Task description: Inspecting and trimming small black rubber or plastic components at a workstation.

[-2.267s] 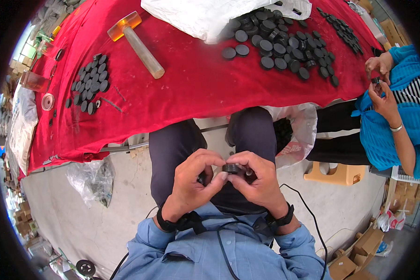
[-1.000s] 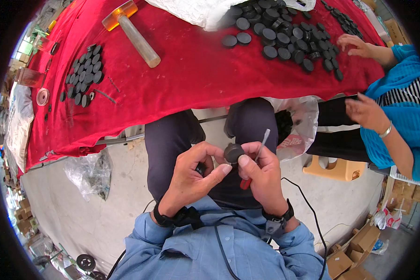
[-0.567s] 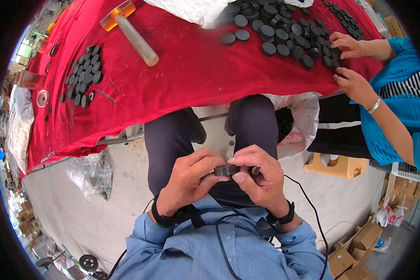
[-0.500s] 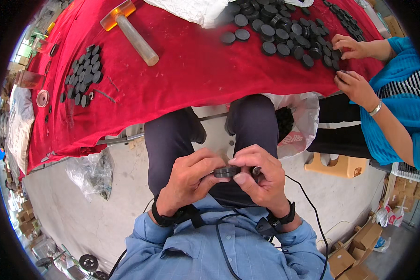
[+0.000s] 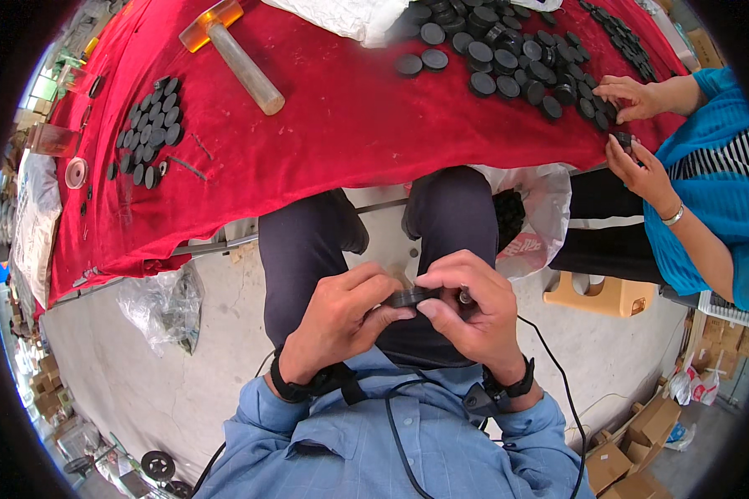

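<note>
My left hand (image 5: 341, 316) and my right hand (image 5: 470, 312) meet over my lap, both pinching a small round black part (image 5: 414, 295) between thumbs and fingers. A thin metal piece (image 5: 464, 294) pokes out beside my right fingers. Above my knees a table draped in red cloth (image 5: 341, 141) carries a heap of black discs (image 5: 508, 58) at the upper right and a smaller group of black discs (image 5: 146, 133) at the left.
A mallet with a clear handle and orange head (image 5: 237, 50) lies on the cloth. A person in a blue top sits at right, their hands (image 5: 637, 125) among the discs. A plastic bag of black parts (image 5: 528, 220), a wooden stool (image 5: 599, 291) and crumpled plastic (image 5: 162, 299) sit on the floor.
My hands lowered the black part from a raised, tilted hold to flat between both hands. The person at right drew their hands from the disc heap toward the table's edge.
</note>
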Demonstrator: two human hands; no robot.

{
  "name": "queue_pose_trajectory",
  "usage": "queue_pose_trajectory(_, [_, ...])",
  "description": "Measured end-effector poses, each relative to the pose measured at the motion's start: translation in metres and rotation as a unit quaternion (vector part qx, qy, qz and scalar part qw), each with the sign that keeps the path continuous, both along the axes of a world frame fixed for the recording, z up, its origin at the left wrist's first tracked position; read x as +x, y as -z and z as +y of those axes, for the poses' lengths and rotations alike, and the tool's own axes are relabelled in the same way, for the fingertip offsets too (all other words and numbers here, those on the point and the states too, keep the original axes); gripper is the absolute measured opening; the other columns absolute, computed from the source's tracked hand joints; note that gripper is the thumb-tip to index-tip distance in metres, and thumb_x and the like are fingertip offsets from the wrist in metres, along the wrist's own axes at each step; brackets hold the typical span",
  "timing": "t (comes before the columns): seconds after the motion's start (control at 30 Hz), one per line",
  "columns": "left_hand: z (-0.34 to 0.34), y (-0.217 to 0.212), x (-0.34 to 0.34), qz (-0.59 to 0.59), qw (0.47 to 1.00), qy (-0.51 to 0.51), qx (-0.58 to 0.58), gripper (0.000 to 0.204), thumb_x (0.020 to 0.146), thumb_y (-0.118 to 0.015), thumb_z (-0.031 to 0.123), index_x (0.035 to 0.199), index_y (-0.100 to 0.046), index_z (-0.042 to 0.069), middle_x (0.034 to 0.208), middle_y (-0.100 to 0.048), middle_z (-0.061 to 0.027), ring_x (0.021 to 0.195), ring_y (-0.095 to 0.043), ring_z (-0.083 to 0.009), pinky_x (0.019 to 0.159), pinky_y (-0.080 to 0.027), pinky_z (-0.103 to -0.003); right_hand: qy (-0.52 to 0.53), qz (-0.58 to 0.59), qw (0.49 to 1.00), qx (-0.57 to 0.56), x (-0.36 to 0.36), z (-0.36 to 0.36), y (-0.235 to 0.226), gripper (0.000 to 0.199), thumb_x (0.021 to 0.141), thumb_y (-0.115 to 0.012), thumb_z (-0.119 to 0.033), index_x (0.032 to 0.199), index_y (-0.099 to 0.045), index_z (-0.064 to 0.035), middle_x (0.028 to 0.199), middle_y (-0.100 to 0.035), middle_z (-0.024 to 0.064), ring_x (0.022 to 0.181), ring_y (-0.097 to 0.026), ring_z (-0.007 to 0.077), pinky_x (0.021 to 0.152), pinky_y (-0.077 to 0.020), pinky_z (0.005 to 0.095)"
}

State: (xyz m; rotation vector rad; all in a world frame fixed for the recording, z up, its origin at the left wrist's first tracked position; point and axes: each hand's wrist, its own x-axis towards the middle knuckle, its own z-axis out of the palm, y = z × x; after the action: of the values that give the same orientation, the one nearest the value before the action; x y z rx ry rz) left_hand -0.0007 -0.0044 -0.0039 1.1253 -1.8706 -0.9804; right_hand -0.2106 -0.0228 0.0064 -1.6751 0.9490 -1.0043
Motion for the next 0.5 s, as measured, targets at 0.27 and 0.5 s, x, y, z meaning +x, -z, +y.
queue_pose_trajectory(0.27, [0.001,0.002,-0.003,0.083,0.994,-0.039,0.061,0.035,0.074,-0.084,0.012,0.102,-0.063,0.004,0.085,-0.061,-0.0043,0.056,-0.048,-0.0123,0.055,-0.04,-0.028,-0.058,-0.378,0.759,0.527,-0.003,0.006,0.016,0.028,0.094,-0.064,-0.017,0.114,-0.061,0.0016,0.088,-0.062,0.0038,0.061,-0.04,0.0044,0.055,-0.032,0.0208])
queue_pose_trajectory(0.5, [-0.002,0.001,-0.005,0.111,0.988,-0.08,0.076,0.048,0.073,-0.081,0.004,0.117,-0.062,0.004,0.095,-0.065,-0.0053,0.055,-0.046,-0.0118,0.068,-0.045,-0.028,-0.057,-0.421,0.702,0.572,-0.001,0.005,0.025,0.03,0.097,-0.058,-0.024,0.115,-0.061,0.0004,0.091,-0.059,0.0036,0.061,-0.037,0.0044,0.056,-0.0314,0.0216])
